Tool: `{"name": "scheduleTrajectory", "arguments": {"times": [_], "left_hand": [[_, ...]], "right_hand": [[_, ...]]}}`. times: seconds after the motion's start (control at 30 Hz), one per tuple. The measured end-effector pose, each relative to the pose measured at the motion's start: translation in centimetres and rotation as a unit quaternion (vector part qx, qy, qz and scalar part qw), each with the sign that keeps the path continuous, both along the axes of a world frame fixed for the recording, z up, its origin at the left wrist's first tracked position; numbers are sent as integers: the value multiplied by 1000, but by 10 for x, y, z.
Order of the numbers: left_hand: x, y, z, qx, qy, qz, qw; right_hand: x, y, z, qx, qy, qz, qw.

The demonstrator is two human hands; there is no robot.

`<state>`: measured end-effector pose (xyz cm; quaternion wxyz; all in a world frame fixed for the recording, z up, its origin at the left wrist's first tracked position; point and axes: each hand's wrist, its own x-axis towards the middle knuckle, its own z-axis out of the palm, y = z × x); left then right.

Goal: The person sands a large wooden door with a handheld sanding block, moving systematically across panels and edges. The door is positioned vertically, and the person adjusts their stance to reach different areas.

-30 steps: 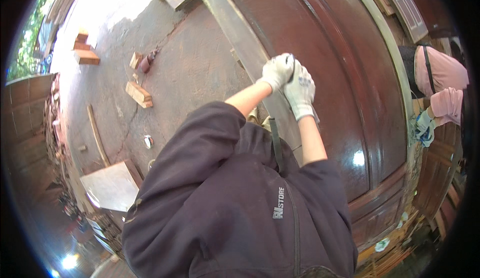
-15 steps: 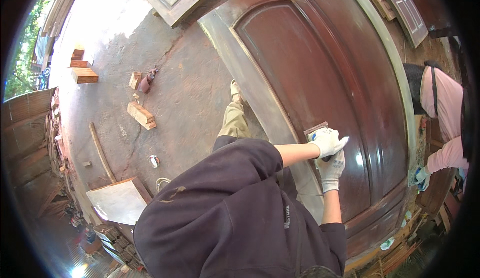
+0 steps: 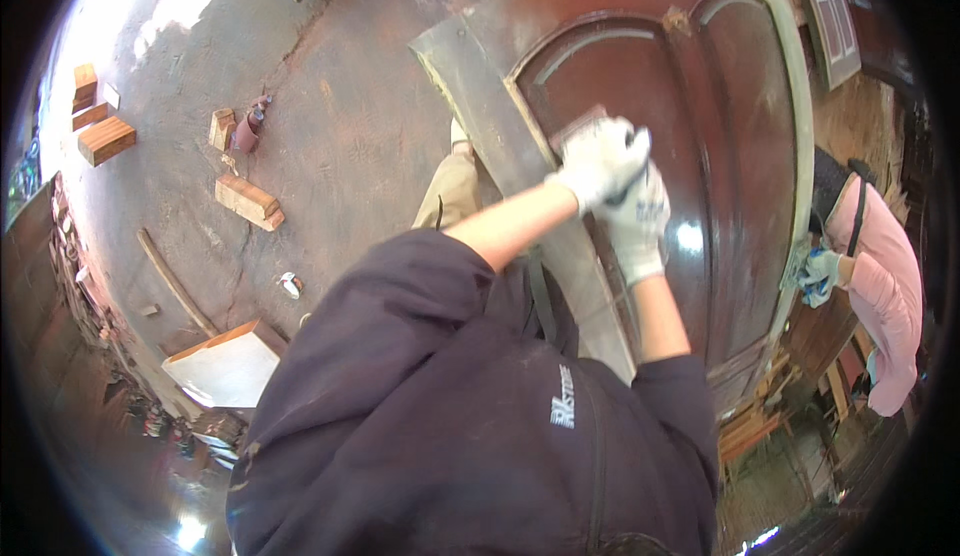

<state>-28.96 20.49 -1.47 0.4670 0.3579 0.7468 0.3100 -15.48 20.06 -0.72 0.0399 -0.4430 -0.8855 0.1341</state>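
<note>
Two gloved hands (image 3: 604, 164), one door (image 3: 625, 68)

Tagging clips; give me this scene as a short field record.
left hand: white-gloved, pressed close to the right hand
right hand: white-gloved, over the door
flat piece: at the left glove; blurred, grip hidden
door: dark red-brown, panelled, glossy, greyish left border
co-worker's hand: gloved, at the door's right edge
left floor: wooden block, long stick, white-faced box
</note>
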Motion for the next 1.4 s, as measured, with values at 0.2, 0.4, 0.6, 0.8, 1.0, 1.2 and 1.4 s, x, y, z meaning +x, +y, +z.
{"name": "scheduleTrajectory", "arguments": {"times": [0.2, 0.4, 0.6, 0.8, 1.0, 1.2, 1.4], "left_hand": [[-119, 42, -39, 206, 237, -113, 943], [-85, 59, -38, 128, 127, -72, 981], [22, 29, -5, 4, -17, -65, 998], [72, 9, -15, 36, -19, -80, 996], [-41, 24, -28, 138, 113, -141, 974], [-134, 72, -46, 129, 35, -28, 991], [-90, 64, -71, 140, 149, -109, 973]], "right_hand": [[-131, 45, 13, 7, 12, -15, 1000], [-103, 56, 3, 12, 19, -61, 998], [10, 5, 3, 28, 19, -104, 994], [58, -19, 1, 33, -1, -112, 993], [-57, 14, 22, -39, 4, -82, 996], [-143, 48, 6, 57, 59, -112, 990], [-75, 26, -5, 56, 81, -109, 989]]}}
